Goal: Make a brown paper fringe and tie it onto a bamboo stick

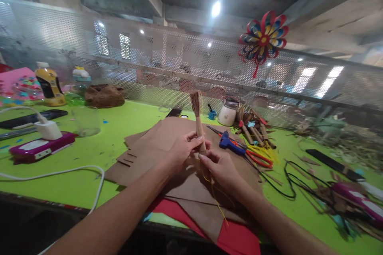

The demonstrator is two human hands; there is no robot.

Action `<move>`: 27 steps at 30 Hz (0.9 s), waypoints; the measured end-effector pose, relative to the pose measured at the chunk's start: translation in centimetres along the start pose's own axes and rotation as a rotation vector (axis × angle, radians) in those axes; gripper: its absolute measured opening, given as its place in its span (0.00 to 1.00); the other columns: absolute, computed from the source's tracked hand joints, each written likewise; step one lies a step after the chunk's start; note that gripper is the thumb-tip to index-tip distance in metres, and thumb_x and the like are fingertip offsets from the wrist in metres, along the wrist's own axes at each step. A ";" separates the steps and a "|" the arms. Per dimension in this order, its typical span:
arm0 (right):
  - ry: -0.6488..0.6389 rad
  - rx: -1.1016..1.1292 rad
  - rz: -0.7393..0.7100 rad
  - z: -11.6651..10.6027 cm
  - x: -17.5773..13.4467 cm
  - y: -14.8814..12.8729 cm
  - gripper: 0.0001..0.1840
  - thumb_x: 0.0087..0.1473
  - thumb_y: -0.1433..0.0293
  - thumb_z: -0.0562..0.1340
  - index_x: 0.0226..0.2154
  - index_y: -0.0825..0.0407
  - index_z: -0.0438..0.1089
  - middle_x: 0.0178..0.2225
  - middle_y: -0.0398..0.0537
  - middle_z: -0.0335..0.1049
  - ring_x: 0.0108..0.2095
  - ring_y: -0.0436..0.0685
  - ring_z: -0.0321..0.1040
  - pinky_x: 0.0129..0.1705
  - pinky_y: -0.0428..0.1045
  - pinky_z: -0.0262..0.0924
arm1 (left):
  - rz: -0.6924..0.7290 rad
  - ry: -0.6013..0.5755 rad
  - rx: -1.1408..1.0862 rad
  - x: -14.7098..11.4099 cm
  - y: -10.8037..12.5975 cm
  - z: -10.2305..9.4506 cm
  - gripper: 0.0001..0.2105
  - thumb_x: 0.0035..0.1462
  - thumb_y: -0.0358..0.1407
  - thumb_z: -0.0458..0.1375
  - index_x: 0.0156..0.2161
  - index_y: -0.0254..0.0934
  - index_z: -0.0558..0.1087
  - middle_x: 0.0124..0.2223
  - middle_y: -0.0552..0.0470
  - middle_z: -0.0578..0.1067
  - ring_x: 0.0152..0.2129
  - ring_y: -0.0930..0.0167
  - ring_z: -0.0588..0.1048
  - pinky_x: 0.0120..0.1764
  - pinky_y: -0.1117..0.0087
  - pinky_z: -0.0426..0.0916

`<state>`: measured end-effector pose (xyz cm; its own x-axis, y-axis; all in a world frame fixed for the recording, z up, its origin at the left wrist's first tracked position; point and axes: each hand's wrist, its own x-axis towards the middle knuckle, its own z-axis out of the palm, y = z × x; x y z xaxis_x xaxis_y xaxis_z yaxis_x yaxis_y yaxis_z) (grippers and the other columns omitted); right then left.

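Upright between my hands is a small brown paper broom [196, 105], its finely cut strips fanning out at the top. My left hand [187, 147] is closed round the middle of its rolled handle. With thumb and fingers, my right hand [218, 163] pinches the handle's lower end. A yellow thread [220, 206] trails down from near the right fingers; another strand rises beside the bristles. Under both hands lie stacked sheets of brown paper [155, 143], with red paper [237, 235] showing at the front edge.
To the right lie a blue glue gun [230, 143], orange-handled scissors [260, 157] and several finished small brooms [254, 129]. A white jar [228, 112] stands behind them. On the left are a purple power strip [43, 147], a clear cup [86, 121] and a yellow bottle [50, 85].
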<state>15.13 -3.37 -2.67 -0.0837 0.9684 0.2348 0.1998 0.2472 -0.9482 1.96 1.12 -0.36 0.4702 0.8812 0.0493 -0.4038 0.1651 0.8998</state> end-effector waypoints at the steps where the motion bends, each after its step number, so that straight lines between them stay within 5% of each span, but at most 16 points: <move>1: 0.004 -0.004 -0.001 0.0 0.0 0.0 0.15 0.46 0.60 0.61 0.21 0.55 0.66 0.16 0.38 0.58 0.17 0.45 0.51 0.19 0.43 0.46 | 0.007 0.006 -0.004 0.0 0.1 0.0 0.09 0.52 0.37 0.60 0.38 0.35 0.70 0.34 0.46 0.77 0.25 0.69 0.75 0.28 0.69 0.69; 15: -0.023 -0.052 0.016 -0.1 -0.2 -0.4 0.18 0.46 0.56 0.61 0.22 0.56 0.66 0.17 0.40 0.59 0.19 0.47 0.54 0.20 0.44 0.49 | 0.052 0.014 0.046 0.3 0.0 -0.3 0.15 0.55 0.42 0.55 0.43 0.33 0.69 0.35 0.43 0.76 0.28 0.68 0.75 0.34 0.67 0.69; 27: -0.046 0.029 0.029 0.0 0.1 0.7 0.17 0.45 0.58 0.63 0.28 0.56 0.70 0.22 0.42 0.66 0.22 0.49 0.60 0.25 0.45 0.56 | 0.085 -0.008 -0.029 -0.4 0.6 0.3 0.15 0.46 0.26 0.55 0.42 0.35 0.69 0.35 0.45 0.75 0.32 0.66 0.74 0.33 0.68 0.70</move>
<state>15.20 -3.09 -3.27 -0.1231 0.9725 0.1978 0.1747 0.2174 -0.9603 1.76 0.72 0.35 0.4398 0.8888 0.1288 -0.4647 0.1026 0.8795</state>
